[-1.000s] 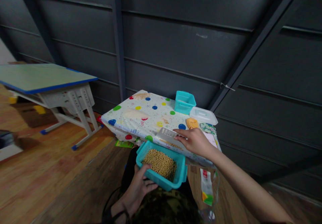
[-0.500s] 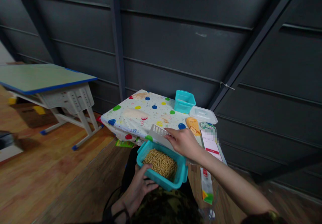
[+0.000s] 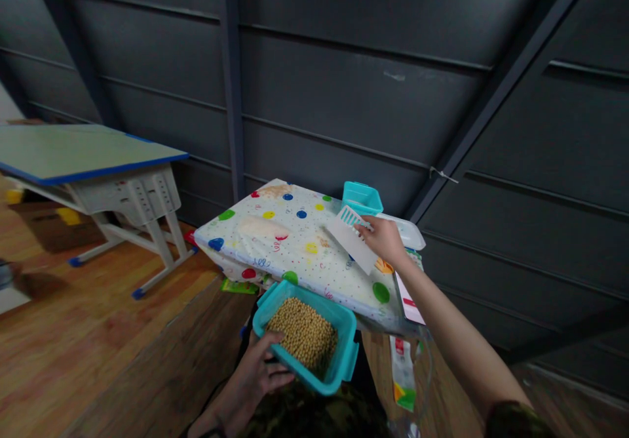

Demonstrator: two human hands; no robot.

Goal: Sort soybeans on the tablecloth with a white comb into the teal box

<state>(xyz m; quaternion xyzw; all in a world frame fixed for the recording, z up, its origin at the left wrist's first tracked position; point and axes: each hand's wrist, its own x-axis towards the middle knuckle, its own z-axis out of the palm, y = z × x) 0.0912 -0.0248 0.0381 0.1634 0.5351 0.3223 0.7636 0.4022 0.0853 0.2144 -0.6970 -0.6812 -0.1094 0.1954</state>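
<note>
Right hand [image 3: 386,240] has carried the white scoop [image 3: 352,239] away from the bean tub [image 3: 305,333], now empty over the table [image 3: 275,241]; left hand [image 3: 260,372] grips the tub.

Dim, even indoor light; dark wall [image 3: 344,97] swallows detail. Soft shadows under table [image 3: 275,235]. Strong wide-angle bending at edges. Floor [image 3: 73,333] at left smeared, slight overall softness.

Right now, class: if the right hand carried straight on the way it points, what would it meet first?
Probably the small teal box at the table's far edge; the right hand, holding the white slotted scoop, points toward it, though depth is unclear.
</note>
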